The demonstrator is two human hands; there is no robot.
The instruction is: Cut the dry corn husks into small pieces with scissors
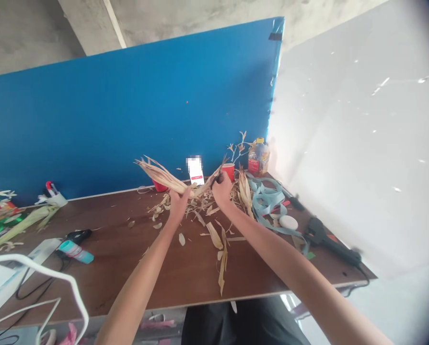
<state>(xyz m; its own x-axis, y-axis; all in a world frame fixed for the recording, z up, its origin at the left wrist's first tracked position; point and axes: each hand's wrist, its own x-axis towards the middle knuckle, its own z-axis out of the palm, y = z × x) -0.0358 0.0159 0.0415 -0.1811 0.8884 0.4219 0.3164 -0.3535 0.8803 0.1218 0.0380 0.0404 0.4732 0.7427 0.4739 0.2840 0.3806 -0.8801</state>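
My left hand [180, 201] is closed around the base of a bundle of dried corn husks [162, 176], whose tips fan out to the upper left. My right hand [222, 188] is closed on dark-handled scissors [217, 179] just to the right, partly hidden by the fingers. A strip of husk [207, 187] stretches between the two hands. Under and around them, husk scraps [196, 205] are scattered on the brown table [121, 258]. Longer husk pieces [221, 263] lie nearer the front edge.
Behind stand a lit phone [196, 172], a red cup [228, 171] and a bottle [258, 158]. Blue ribbon [268, 196], a white disc [288, 222] and a glue gun [331, 244] lie right. At left are a blue tube [75, 251] and green husks [27, 227].
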